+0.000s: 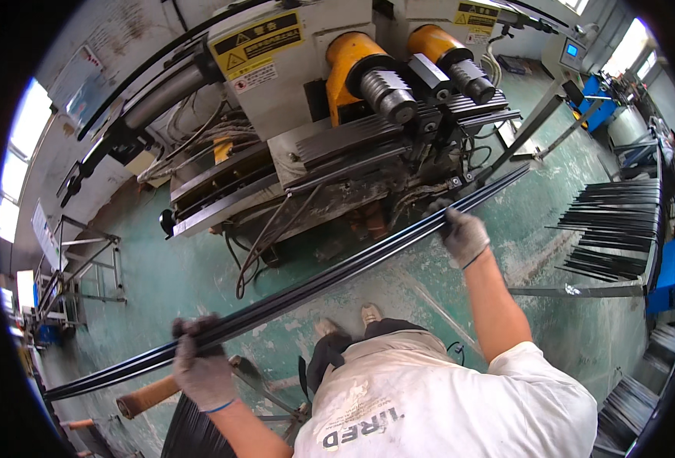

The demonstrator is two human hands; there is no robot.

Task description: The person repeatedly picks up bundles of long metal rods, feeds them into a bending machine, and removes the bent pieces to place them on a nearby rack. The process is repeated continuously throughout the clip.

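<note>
A gloved left hand (204, 374) grips dark bars (307, 290) toward their lower-left end; their long axis slants up rightward, before the machine (352, 149), through the right hand (465, 238), also closed around them. Carrying appears underway; the next move likely calls for both hands working in step.

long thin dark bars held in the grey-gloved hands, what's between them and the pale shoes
In the head view, only scuffed green-painted floor with pale worn patches shows between the long thin dark bars and the pale shoes.
</note>
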